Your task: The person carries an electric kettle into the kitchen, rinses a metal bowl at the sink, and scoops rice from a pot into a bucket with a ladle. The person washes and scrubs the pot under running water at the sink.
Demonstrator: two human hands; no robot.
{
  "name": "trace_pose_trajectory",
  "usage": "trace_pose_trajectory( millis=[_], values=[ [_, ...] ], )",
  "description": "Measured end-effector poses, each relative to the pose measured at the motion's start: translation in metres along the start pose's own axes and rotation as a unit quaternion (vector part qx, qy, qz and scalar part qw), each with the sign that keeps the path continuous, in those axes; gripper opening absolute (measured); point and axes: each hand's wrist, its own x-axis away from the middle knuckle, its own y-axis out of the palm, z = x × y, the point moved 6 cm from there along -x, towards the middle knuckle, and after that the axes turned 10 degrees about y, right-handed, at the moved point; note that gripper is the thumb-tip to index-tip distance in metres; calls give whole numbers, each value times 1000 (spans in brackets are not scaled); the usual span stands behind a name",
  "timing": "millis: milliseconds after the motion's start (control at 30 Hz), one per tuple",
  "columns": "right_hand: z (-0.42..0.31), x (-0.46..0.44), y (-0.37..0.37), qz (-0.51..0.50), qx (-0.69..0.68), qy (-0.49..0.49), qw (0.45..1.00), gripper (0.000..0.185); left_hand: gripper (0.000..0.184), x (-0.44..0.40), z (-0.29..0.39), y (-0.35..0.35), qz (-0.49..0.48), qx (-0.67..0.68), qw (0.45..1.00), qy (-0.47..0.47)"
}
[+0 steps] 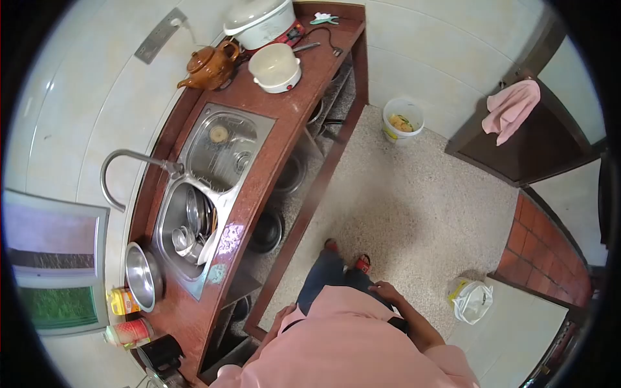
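Hanging away from the sink, the right hand, loosely half-curled, looks empty; the left hand's grip, nearer it, I can't tell; dishes heaped inside could slide if bumped

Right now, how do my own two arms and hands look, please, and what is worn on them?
Your left hand and right hand are bare, without gloves. Your right sleeve is plain pink and short. Any ring is too small to tell.
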Motion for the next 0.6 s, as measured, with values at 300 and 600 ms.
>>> trace_pose_trajectory(
  millis=[300, 600],
  values=[
    [22, -107, -86, 51, 296, -191, 935, 27, 58, -171, 31, 91, -181, 54, 980, -57],
    [-55, -62, -295, 223, -61, 25, 973, 22, 56, -330, 211, 250, -135, -282, 947, 70]
  ],
)
